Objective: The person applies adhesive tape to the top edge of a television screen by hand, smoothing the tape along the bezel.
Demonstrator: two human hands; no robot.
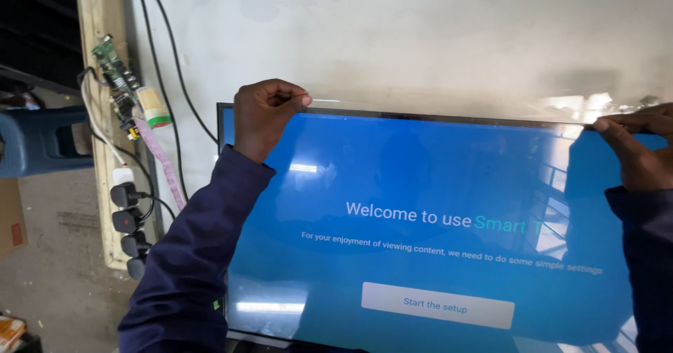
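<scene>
A flat television panel (420, 185) stands lit with a blue screen and white lettering, against a pale wall. A clear plastic film (449, 107) covers the screen, and its top edge lifts just above the upper frame. My left hand (265, 118) pinches the film's top left corner between thumb and fingers. My right hand (634, 146) grips the film's top right corner at the picture's right edge. Both arms wear dark blue sleeves; the left forearm crosses the screen's left side.
A wooden batten (98, 58) runs down the wall at left, carrying a green circuit board (116, 79), a pink ribbon cable (162, 164) and several black plugs (130, 220). Black cables (165, 65) hang down the wall. A blue plastic stool (35, 143) stands at far left.
</scene>
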